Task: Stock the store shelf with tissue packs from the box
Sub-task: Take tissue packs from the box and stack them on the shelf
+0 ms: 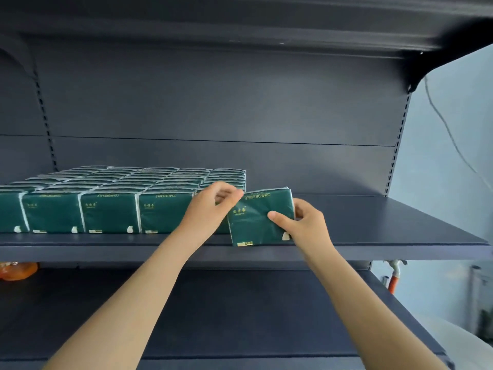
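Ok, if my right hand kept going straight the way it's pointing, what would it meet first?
Your right hand grips the loose pack and points inward and left. Carried on, it would probably meet the end row of stocked packs by your left hand; depth is unclear.

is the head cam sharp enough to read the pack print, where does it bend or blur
Head view: print on the tilted tissue pack reads clearly, upside down; the wide lens curves the dark shelf above; the picture's bottom right corner is smeared.

Two: left hand [212, 206], right hand [308, 225]. One: held pack [256, 222].
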Demonstrator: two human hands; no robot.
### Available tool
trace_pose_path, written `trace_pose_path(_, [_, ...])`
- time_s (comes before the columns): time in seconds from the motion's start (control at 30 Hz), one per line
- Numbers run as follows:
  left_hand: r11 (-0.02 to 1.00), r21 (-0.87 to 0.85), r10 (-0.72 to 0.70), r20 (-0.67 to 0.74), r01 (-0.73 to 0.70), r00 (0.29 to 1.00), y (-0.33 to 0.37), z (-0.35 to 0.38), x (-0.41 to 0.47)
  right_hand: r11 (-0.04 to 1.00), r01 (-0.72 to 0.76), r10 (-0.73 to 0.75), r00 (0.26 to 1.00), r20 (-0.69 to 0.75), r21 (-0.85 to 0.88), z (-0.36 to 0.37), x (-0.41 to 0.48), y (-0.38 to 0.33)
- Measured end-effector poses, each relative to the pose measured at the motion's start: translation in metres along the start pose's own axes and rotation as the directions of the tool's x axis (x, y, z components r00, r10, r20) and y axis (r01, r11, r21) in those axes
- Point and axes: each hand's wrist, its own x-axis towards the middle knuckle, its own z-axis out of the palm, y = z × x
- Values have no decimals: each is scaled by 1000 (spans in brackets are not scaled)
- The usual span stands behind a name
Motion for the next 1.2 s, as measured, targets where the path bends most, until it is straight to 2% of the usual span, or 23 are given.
trace_pose_path(0.07, [979, 194, 69, -27, -63, 997, -9, 10, 13, 1000, -13, 13, 999, -36, 0, -12, 20, 1])
trace_pose_path(0.1, [934, 344, 108, -15, -97, 994, -16, 15, 20, 1000, -17, 17, 998, -62, 1, -17, 32, 3])
trace_pose_path(0.17, [749, 643, 161, 57, -160, 985, -27, 25, 31, 999, -35, 34, 993, -112, -3, -23, 60, 10])
trace_pose_path(0.23, [590, 778, 162, 149, -217, 975, -39, 32, 41, 998, -64, 63, 989, -133, -3, -23, 90, 21])
trace_pose_path(0.4, [463, 857, 242, 126, -228, 962, -70, 39, 58, 990, -119, 112, 989, -98, -69, -7, 170, 58])
trace_pose_path(0.63, [324, 917, 482, 53, -234, 874, -98, 46, 68, 927, -128, 101, 990, -94, -352, 19, 252, 108])
trace_pose_path(0.87, [306, 922, 563, 25, -237, 826, -106, 48, 70, 810, -118, 104, 993, -57, -574, 31, 286, 140])
trace_pose_path(1.2, [288, 926, 591, 27, -242, 806, -111, 49, 70, 792, -166, 104, 985, -138, -587, 41, 296, 144])
